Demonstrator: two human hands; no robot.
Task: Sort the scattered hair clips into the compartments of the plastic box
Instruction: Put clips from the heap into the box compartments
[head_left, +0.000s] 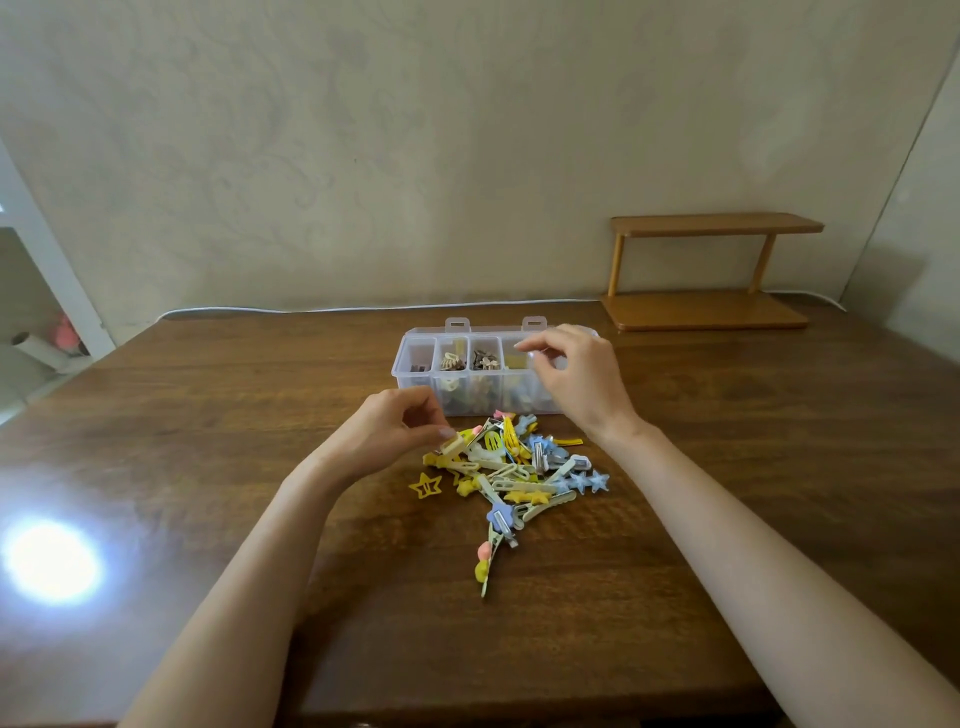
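A clear plastic box (410, 371) with several compartments stands open on the wooden table; brown and cream clips lie in its middle compartments. In front of it is a pile of hair clips (519, 470) in yellow, cream and blue. My left hand (387, 434) rests at the pile's left edge, fingers pinched on a cream clip (453, 443). My right hand (576, 376) hovers over the box's right compartments, fingers spread and curled; whether it holds anything small I cannot tell. A yellow star clip (426, 486) lies apart at the left, and a long clip with pink and yellow beads (488, 558) lies nearest me.
A small two-level wooden shelf (706, 270) stands at the back right of the table (208, 415). A white cable (311, 309) runs along the far edge by the wall. A bright glare spot (52, 564) shines on the tabletop at left.
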